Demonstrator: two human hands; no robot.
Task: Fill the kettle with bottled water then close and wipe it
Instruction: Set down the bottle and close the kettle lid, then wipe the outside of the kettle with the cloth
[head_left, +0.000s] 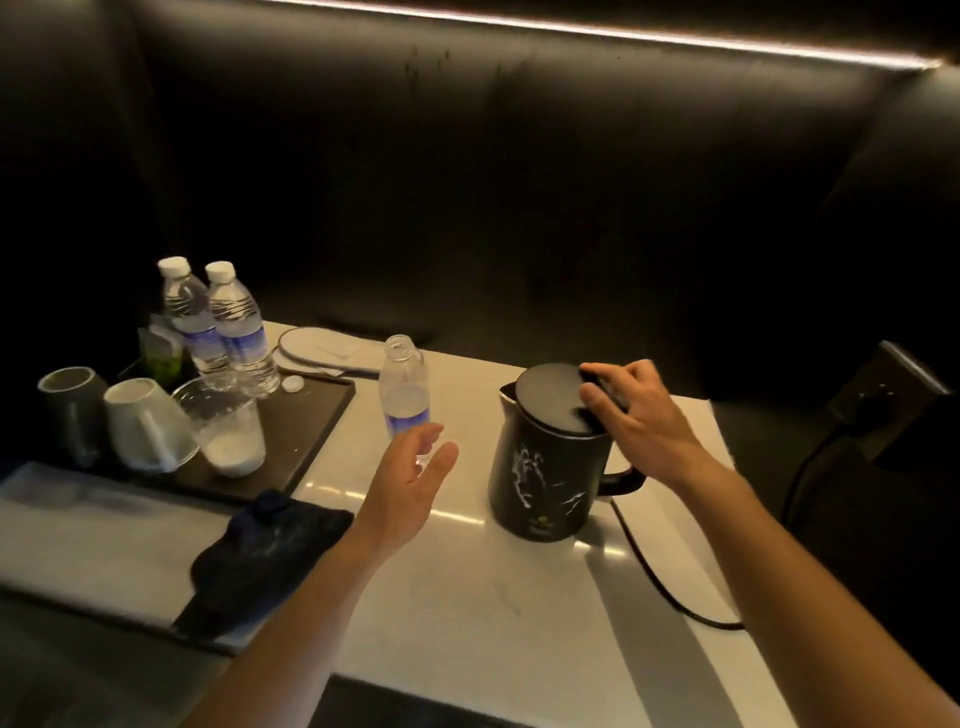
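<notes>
- The kettle (550, 457) stands on the white counter (467, 597), lid down; the right hand (639, 415) rests fingertips on the lid's rear, likely pressing it shut
- The left hand (410, 478) hovers with fingers spread, holding nothing, just before the uncapped bottle (404, 395), which looks nearly empty, though the dim light makes that uncertain
- Two capped bottles (218, 327) stand full on the tray (311, 421)
- A dark cloth (265, 551) lies near for wiping
</notes>
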